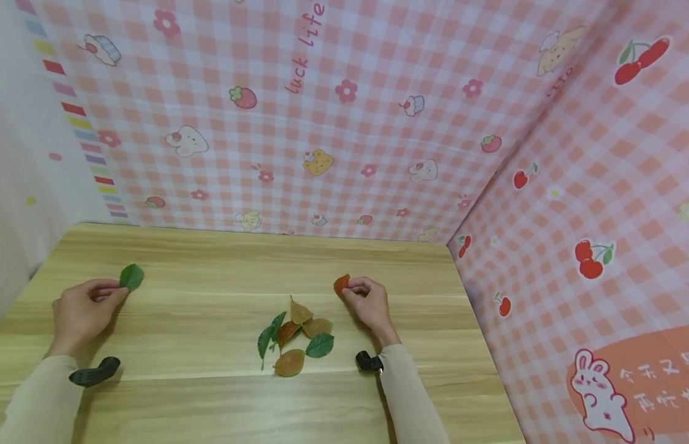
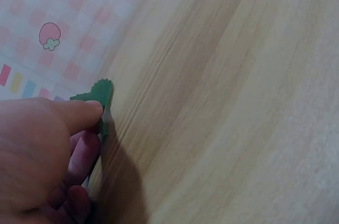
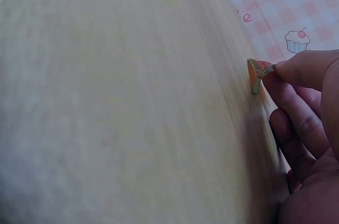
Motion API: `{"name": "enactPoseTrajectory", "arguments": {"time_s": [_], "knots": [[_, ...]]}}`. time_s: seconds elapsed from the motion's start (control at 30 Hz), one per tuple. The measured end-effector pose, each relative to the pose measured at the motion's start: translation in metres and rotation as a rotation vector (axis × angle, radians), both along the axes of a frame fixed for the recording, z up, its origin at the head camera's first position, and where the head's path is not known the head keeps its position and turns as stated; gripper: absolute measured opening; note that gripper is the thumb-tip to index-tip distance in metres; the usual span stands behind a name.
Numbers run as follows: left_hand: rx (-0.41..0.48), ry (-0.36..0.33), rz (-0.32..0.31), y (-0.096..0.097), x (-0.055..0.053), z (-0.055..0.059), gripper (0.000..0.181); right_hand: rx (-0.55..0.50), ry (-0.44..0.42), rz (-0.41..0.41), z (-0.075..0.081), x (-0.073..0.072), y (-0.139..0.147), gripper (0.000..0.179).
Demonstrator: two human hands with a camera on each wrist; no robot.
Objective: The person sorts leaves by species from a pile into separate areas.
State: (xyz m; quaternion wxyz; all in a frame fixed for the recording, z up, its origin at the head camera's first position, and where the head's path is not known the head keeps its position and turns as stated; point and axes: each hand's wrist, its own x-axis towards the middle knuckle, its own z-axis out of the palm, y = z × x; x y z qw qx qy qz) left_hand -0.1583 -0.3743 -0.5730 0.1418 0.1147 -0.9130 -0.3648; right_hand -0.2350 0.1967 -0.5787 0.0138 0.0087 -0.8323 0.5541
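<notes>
My left hand (image 1: 86, 310) is over the left side of the table, pinching a green leaf (image 1: 132, 277) between thumb and fingers. The same green leaf (image 2: 95, 96) shows its toothed edge in the left wrist view. Right of the middle, my right hand (image 1: 369, 304) pinches an orange-red leaf (image 1: 341, 285) by its edge; in the right wrist view this leaf (image 3: 256, 70) looks folded, partly hidden by the fingertips. Between the hands lies a loose cluster of leaves: green ones (image 1: 320, 345) and orange-brown ones (image 1: 289, 362), some overlapping.
The wooden table (image 1: 211, 401) meets a pink checked cloth wall (image 1: 300, 123) at the back and another checked wall (image 1: 544, 246) on the right. A whitish wall (image 1: 39, 154) stands at the left. Each wrist wears a black camera mount (image 1: 95, 372).
</notes>
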Motion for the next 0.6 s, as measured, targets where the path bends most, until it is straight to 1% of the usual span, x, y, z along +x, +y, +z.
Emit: {"name": "enactPoseTrajectory", "arguments": {"time_s": [0.23, 0.47, 0.6], "knots": [[-0.038, -0.001, 0.012, 0.0008, 0.0003, -0.0004, 0.032, -0.005, -0.007, -0.004, -0.0005, 0.0001, 0.0, 0.011], [-0.044, 0.019, -0.013, -0.0017, -0.0005, -0.0005, 0.032, -0.008, -0.006, -0.009, -0.0017, -0.0011, -0.0006, 0.011], [-0.042, 0.012, -0.025, -0.0025, 0.0, -0.0007, 0.033, -0.003, 0.001, -0.009, -0.002, -0.0016, -0.0006, 0.01]]}}
